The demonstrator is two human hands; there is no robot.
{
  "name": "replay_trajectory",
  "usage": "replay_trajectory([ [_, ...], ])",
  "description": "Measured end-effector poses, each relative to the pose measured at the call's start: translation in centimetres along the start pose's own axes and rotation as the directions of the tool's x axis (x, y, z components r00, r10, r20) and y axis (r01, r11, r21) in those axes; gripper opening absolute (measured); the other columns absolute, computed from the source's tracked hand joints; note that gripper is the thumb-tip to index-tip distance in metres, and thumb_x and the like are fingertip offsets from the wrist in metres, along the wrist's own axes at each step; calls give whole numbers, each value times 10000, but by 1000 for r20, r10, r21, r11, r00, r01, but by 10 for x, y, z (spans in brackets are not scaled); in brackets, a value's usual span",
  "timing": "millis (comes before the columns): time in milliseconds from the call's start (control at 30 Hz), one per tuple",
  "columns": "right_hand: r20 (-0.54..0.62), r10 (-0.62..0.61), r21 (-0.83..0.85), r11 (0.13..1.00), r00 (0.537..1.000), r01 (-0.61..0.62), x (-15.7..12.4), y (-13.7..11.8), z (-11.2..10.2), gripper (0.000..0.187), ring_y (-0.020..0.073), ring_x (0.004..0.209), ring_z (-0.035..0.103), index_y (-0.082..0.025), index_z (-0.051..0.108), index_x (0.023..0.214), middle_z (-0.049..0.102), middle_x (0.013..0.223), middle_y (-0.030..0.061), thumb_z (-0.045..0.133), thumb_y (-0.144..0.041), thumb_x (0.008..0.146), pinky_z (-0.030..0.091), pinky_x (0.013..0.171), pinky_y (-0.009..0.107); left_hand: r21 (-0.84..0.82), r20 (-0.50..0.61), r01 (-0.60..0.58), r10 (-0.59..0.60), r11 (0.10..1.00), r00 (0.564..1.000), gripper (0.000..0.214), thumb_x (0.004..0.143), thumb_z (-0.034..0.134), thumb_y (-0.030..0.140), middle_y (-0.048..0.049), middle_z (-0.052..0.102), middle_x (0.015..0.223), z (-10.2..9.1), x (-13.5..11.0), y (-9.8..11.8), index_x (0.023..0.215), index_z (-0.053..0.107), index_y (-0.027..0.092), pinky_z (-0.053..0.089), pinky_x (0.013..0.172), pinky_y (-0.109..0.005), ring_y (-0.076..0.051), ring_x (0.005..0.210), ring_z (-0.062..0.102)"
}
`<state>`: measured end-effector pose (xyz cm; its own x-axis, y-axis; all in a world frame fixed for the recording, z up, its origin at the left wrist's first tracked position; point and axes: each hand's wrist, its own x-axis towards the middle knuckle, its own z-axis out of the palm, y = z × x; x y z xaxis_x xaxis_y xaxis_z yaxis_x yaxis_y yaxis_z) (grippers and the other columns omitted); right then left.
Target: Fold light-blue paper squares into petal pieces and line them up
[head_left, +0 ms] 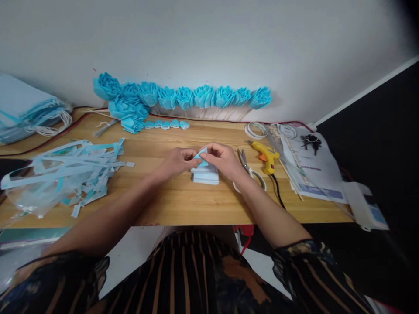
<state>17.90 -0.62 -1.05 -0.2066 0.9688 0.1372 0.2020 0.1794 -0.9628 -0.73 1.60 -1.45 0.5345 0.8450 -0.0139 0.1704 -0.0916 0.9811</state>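
Both hands meet over the middle of the table, pinching one small folded piece of blue-and-white fabric (203,157). My left hand (180,160) grips its left side between thumb and fingers. On its right edge, my right hand (225,159) is closed too. Just under the hands lies a stack of white pieces (205,178). Behind them, a row of small folded blue pieces (166,124) lies near the back of the table. Scissors (248,165) with white handles rest by my right wrist, their blades partly spread.
Blue fabric flowers (203,96) on sticks lean against the wall. A yellow glue gun (267,158), tape rolls (255,130), keys (310,143) and papers (322,163) lie to the right. Cut strips (88,163) are heaped at left, before stacked white-and-blue sheets (28,104).
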Motion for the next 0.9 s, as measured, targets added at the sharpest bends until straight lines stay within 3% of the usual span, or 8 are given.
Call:
replay_trajectory([
  [167, -45, -33, -73, 997, 998, 30, 0, -1, 1, 180, 111, 616, 499, -193, 722, 836, 604, 664, -21, 695, -359, 771, 375, 578, 244, -7, 42, -4, 4, 1000, 999, 290, 733, 669, 391, 45, 447, 573, -1, 1, -1, 623, 534, 160, 262, 515, -220, -69, 540, 383],
  [300, -75, -178, -185, 969, 981, 162, -2, -3, 0, 104, 123, 658, 565, -202, 741, 846, 657, 711, -13, 685, -280, 807, 437, 631, 256, -75, 70, 31, -26, 997, 997, 271, 718, 687, 383, 42, 507, 574, -2, 3, -2, 654, 560, 152, 330, 518, -201, -66, 536, 444],
  [433, -18, -398, -362, 858, 917, 365, -4, -9, -4, 129, 158, 817, 656, -237, 763, 901, 741, 870, 18, 639, -212, 878, 502, 768, 305, -150, 74, 58, -47, 987, 996, 287, 702, 719, 385, 29, 559, 558, -4, 4, 1, 644, 566, 150, 391, 519, -198, -68, 515, 499],
  [533, 50, -495, -456, 762, 867, 461, -4, -9, -8, 189, 171, 867, 675, -260, 770, 960, 757, 939, 33, 594, -204, 918, 521, 793, 330, -225, 87, 73, -54, 972, 995, 295, 685, 749, 387, 27, 581, 554, -4, 3, 3, 662, 577, 148, 402, 508, -196, -67, 497, 513],
  [667, 100, -574, -521, 666, 813, 534, -2, -6, -10, 242, 173, 873, 683, -275, 772, 999, 761, 943, 34, 560, -179, 935, 533, 793, 338, -309, 89, 66, -40, 949, 995, 317, 674, 787, 391, 30, 591, 550, -4, 2, 1, 678, 588, 145, 387, 495, -185, -61, 490, 520],
  [900, 128, -649, -544, 587, 750, 600, -1, -3, -10, 323, 168, 868, 681, -278, 757, 1084, 763, 959, 42, 514, -122, 940, 538, 774, 332, -400, 94, 98, -65, 911, 993, 356, 641, 828, 410, 21, 610, 564, -2, 3, -3, 691, 603, 140, 402, 497, -190, -62, 483, 528],
])
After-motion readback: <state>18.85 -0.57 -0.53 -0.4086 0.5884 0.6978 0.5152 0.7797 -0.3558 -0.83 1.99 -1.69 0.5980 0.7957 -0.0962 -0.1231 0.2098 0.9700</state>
